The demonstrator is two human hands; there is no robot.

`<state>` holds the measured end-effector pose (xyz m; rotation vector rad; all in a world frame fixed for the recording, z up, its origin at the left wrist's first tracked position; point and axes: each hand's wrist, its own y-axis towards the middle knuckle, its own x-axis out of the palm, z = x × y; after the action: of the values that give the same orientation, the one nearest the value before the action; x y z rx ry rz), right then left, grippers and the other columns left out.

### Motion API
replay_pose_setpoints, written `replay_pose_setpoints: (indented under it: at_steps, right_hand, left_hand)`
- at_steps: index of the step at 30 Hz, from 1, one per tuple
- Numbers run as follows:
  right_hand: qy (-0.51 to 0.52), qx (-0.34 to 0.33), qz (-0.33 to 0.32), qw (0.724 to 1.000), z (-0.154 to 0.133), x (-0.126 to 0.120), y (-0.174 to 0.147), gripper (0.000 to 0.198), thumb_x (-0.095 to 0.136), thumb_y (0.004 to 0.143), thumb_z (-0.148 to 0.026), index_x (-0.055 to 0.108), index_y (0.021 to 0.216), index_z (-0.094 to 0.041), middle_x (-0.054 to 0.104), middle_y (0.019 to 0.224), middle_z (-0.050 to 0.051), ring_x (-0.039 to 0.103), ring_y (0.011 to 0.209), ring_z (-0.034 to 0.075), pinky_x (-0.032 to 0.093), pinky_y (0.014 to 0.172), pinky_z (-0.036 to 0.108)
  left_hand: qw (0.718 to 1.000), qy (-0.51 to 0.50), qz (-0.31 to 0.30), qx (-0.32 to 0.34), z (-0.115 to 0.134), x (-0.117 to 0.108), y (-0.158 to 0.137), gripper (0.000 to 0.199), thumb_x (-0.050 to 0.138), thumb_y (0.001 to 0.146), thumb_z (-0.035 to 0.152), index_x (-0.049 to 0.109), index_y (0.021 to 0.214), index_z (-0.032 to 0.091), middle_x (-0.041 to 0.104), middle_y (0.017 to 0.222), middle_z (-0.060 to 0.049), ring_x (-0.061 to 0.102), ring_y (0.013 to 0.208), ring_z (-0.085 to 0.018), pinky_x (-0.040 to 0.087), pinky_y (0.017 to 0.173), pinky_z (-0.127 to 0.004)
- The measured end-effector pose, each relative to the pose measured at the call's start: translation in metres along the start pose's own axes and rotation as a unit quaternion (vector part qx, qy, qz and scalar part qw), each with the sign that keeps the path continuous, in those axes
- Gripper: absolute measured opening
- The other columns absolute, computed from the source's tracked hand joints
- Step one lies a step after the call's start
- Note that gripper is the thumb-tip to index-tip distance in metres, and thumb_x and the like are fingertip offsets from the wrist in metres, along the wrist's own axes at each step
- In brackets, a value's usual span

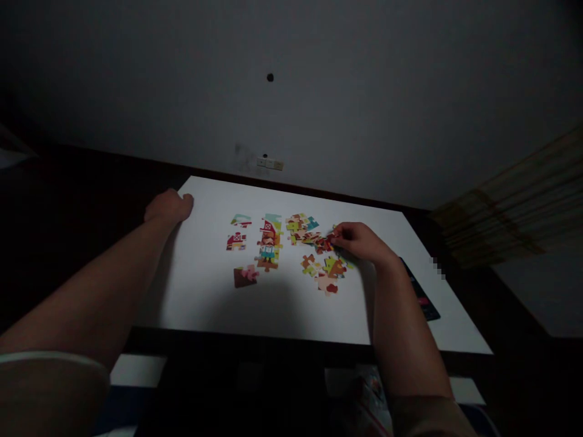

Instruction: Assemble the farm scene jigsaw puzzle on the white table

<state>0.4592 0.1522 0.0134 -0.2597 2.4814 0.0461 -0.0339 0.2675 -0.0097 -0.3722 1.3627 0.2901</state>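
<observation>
My right hand point(361, 241) is among the loose jigsaw pieces right of centre, its fingers pinched on a puzzle piece point(333, 239) that they partly cover. Beside it lies a pile of mixed pieces point(298, 229), with more loose pieces point(337, 267) nearer to me. A joined strip of puzzle point(268, 243) shows a bearded figure in front of a red barn. Left of the strip are a barn section point(236, 241), a green and white piece point(240, 220) and a brown and pink section point(246, 276). My left hand point(169, 206) is closed around the table's left edge.
The white table point(204, 309) stands near a grey wall with a socket panel point(270, 163). A dark flat object point(421, 294) lies at the table's right, partly behind my right forearm. A striped curtain point(492, 206) hangs on the right.
</observation>
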Motion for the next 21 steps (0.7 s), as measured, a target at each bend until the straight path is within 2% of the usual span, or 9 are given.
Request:
replay_pose_setpoints:
  at_steps: [2, 4, 6, 9, 12, 17, 21]
  right_hand:
    - [0.022, 0.018, -0.005, 1.0, 0.0, -0.001, -0.001, 0.021, 0.069, 0.075, -0.044, 0.066, 0.082, -0.024, 0.068, 0.075, 0.004, 0.055, 0.055, 0.016, 0.039, 0.049, 0.03]
    - [0.036, 0.032, 0.033, 0.998, -0.001, 0.0, 0.0, 0.032, 0.067, 0.076, -0.047, 0.066, 0.1, -0.025, 0.066, 0.072, 0.002, 0.05, 0.048, 0.015, 0.035, 0.044, 0.029]
    - [0.047, 0.034, 0.063, 0.996, -0.001, 0.003, 0.003, 0.042, 0.067, 0.077, -0.047, 0.064, 0.113, -0.027, 0.066, 0.071, 0.002, 0.052, 0.049, 0.016, 0.037, 0.044, 0.03]
    - [0.059, 0.011, 0.089, 0.994, -0.001, 0.01, 0.009, 0.036, 0.069, 0.075, -0.047, 0.068, 0.104, -0.025, 0.069, 0.082, 0.006, 0.063, 0.068, 0.023, 0.048, 0.059, 0.036]
    - [0.058, -0.018, 0.11, 0.992, -0.004, 0.016, 0.011, 0.03, 0.066, 0.078, -0.049, 0.068, 0.097, -0.027, 0.069, 0.097, 0.006, 0.064, 0.089, 0.027, 0.051, 0.079, 0.041]
    - [0.072, -0.01, 0.115, 0.991, -0.022, 0.024, 0.012, 0.038, 0.056, 0.085, -0.054, 0.057, 0.115, -0.031, 0.066, 0.093, 0.006, 0.066, 0.083, 0.025, 0.055, 0.075, 0.044]
    - [0.053, -0.074, 0.084, 0.992, -0.051, 0.041, 0.027, 0.044, 0.068, 0.078, -0.045, 0.055, 0.117, -0.031, 0.064, 0.113, 0.008, 0.065, 0.101, 0.026, 0.054, 0.086, 0.044]
  left_hand:
    - [1.0, -0.01, 0.0, -0.003, -0.001, 0.0, 0.001, 0.061, 0.036, 0.09, 0.052, 0.052, 0.126, 0.005, 0.058, 0.123, -0.022, 0.058, 0.106, -0.035, 0.048, 0.081, -0.043]
    - [1.0, -0.021, -0.002, -0.003, -0.003, 0.0, 0.001, 0.061, 0.035, 0.09, 0.052, 0.052, 0.125, 0.005, 0.058, 0.121, -0.023, 0.058, 0.105, -0.036, 0.048, 0.079, -0.043]
    - [0.999, -0.033, -0.004, 0.003, -0.004, -0.001, 0.001, 0.06, 0.036, 0.09, 0.052, 0.052, 0.123, 0.004, 0.058, 0.12, -0.024, 0.058, 0.104, -0.036, 0.047, 0.078, -0.043]
    - [0.998, -0.061, -0.005, 0.016, -0.007, -0.001, 0.0, 0.059, 0.038, 0.089, 0.05, 0.05, 0.121, 0.001, 0.057, 0.119, -0.025, 0.058, 0.103, -0.036, 0.045, 0.078, -0.044]
    - [0.996, -0.089, -0.001, 0.027, -0.011, -0.001, -0.001, 0.061, 0.04, 0.088, 0.051, 0.049, 0.119, -0.002, 0.057, 0.117, -0.026, 0.057, 0.103, -0.035, 0.044, 0.078, -0.045]
    - [0.99, -0.133, 0.01, 0.045, -0.017, 0.003, 0.0, 0.067, 0.04, 0.087, 0.056, 0.051, 0.114, -0.004, 0.06, 0.109, -0.024, 0.057, 0.103, -0.035, 0.042, 0.078, -0.046]
    - [0.989, -0.142, 0.018, 0.045, -0.019, 0.006, 0.003, 0.067, 0.041, 0.086, 0.056, 0.052, 0.114, -0.003, 0.06, 0.11, -0.026, 0.058, 0.102, -0.034, 0.041, 0.076, -0.044]
